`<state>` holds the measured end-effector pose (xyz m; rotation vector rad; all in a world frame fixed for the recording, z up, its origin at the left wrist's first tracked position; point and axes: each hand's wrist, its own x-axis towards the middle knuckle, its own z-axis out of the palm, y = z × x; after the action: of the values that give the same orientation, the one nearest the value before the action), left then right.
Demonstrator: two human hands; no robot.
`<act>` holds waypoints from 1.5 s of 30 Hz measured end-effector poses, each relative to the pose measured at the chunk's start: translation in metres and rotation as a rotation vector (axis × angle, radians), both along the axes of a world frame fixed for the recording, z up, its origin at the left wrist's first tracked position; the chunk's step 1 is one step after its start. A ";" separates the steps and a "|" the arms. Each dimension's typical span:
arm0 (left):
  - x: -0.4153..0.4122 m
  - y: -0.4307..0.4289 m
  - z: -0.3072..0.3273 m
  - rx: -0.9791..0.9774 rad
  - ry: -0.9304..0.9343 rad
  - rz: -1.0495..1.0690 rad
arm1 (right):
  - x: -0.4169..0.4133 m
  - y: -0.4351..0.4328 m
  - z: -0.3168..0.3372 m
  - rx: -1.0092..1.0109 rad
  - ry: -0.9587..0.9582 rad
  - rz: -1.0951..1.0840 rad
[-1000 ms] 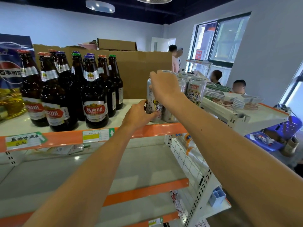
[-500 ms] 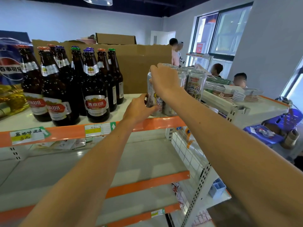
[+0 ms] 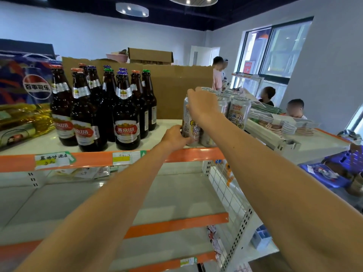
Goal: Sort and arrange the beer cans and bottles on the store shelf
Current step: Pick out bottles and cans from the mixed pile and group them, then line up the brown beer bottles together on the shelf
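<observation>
Several brown beer bottles point(image 3: 125, 114) with red labels stand in a cluster on the left half of the top shelf point(image 3: 169, 124). At the shelf's right end stands a group of silver beer cans point(image 3: 238, 112). My right hand point(image 3: 203, 104) wraps over the top of the front-left can point(image 3: 189, 128), and my left hand point(image 3: 174, 137) grips the same can low on its left side. That can stands at the shelf's front edge. The cans behind my right hand are partly hidden.
A blue cola pack point(image 3: 25, 81) and golden packets point(image 3: 23, 118) lie at the top shelf's far left. A cardboard wall point(image 3: 176, 83) backs the shelf. Bare lower shelves point(image 3: 137, 195) sit below. A second rack point(image 3: 294, 134) with stacked goods and several people stand at the right.
Both hands stay on the same front-left can. The view has dipped slightly, and the bottles and other cans have not moved.
</observation>
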<state>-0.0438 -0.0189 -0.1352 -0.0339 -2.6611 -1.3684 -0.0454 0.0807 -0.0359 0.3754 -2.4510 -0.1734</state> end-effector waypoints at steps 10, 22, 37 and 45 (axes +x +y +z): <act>0.081 -0.034 0.046 0.295 0.034 -0.056 | 0.000 0.003 0.014 -0.027 -0.138 0.015; 0.227 -0.259 0.123 -0.388 0.208 0.079 | 0.129 -0.153 0.092 -0.569 0.107 0.451; 0.514 -0.603 0.151 -0.701 -0.054 0.668 | 0.341 -0.538 0.079 -0.263 -0.327 0.884; 0.603 -0.715 0.149 -0.644 -0.117 0.848 | 0.390 -0.663 0.082 -0.216 -0.353 0.998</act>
<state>0.5593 -0.7335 0.0141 0.9836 -2.5535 -0.2535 0.3449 -0.5825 0.0459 1.5498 -2.2602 0.6168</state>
